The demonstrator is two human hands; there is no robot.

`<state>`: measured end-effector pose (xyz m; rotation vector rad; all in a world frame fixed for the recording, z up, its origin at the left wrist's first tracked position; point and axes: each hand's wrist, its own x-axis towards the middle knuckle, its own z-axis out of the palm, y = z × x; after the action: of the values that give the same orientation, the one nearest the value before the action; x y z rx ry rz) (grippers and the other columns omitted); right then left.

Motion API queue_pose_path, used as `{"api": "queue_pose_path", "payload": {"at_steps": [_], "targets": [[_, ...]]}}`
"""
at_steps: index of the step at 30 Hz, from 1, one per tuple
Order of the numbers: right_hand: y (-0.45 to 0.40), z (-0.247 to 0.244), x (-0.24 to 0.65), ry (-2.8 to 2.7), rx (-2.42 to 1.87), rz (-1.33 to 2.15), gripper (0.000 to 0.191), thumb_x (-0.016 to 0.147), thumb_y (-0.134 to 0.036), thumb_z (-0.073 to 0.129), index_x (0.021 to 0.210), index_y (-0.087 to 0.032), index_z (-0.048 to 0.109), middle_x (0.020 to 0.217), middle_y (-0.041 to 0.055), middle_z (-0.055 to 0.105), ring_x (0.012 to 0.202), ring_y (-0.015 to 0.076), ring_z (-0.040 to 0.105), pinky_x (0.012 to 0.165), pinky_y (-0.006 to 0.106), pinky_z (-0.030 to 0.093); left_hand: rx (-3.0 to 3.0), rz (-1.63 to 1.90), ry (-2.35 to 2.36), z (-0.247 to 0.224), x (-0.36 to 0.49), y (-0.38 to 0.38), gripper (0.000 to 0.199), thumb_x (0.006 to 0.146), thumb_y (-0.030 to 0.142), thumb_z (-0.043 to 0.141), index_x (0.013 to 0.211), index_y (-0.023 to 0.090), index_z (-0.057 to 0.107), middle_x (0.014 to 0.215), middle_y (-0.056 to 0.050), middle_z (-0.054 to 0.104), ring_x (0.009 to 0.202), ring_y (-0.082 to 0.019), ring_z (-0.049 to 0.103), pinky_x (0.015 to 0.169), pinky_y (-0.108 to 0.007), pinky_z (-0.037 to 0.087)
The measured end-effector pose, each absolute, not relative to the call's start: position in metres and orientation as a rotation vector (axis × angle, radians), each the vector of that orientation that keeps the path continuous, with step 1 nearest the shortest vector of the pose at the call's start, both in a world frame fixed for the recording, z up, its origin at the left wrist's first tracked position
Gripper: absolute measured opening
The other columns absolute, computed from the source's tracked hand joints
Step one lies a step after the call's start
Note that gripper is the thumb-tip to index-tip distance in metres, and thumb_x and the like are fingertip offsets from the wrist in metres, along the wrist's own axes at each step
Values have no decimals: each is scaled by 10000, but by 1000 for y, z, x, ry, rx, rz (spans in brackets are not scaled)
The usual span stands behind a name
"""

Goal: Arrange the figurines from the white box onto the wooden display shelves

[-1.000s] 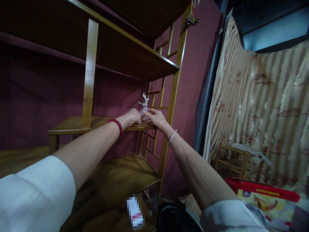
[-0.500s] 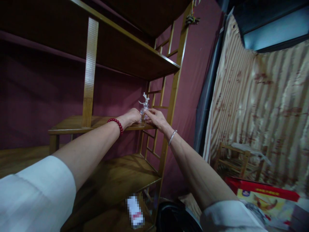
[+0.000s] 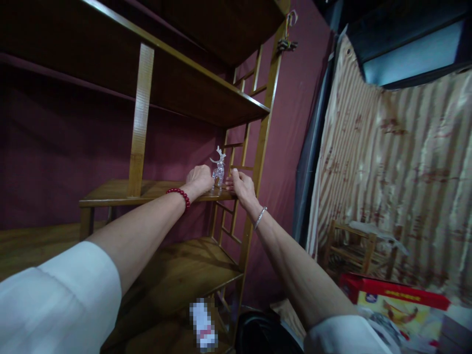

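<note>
On the brown wooden shelf (image 3: 110, 189) | clear, shiny deer figurine (image 3: 218, 174) upright, antlers (image 3: 221, 155) skyward, long axis vertical! | right hand (image 3: 242, 188) just beside, fingers apart | left hand (image 3: 200, 180) alongside, fingers hidden, can't tell

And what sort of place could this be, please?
Probably a room in a home or small shop; I cannot tell which. It has a brown wooden shelving unit, a clear antlered deer figurine on it, and a beige striped cloth curtain.
</note>
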<state>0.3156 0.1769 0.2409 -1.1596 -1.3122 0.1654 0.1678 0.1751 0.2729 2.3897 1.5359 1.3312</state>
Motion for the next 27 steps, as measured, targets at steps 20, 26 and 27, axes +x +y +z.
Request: {"api": "queue_pose_path", "payload": {"at_steps": [20,26,27], "targets": [[118,209,275,-1287,-917,15,306,767,-396,448,864,-163,623,852,50,669,749,170,591,707,293,466,3033,1414,1242,228,158,108,276,830,161,364,957,197,606,975,-54,631,916,-169,569,815,-286,446],[95,183,247,-1359,-831,81,279,784,-376,458,880,-168,617,844,40,656,778,166,583,726,287,461,3050,1409,1138,203,126,95,255,824,173,381,922,188,615,914,-47,630,875,-166,552,806,-282,452],[92,179,242,-1374,-830,92,272,785,-370,460,878,-168,618,835,38,655,779,165,582,732,288,459,3041,1394,1145,199,121,93,255,823,172,380,913,183,618,911,-50,628,872,-166,550,806,-281,451]]}}
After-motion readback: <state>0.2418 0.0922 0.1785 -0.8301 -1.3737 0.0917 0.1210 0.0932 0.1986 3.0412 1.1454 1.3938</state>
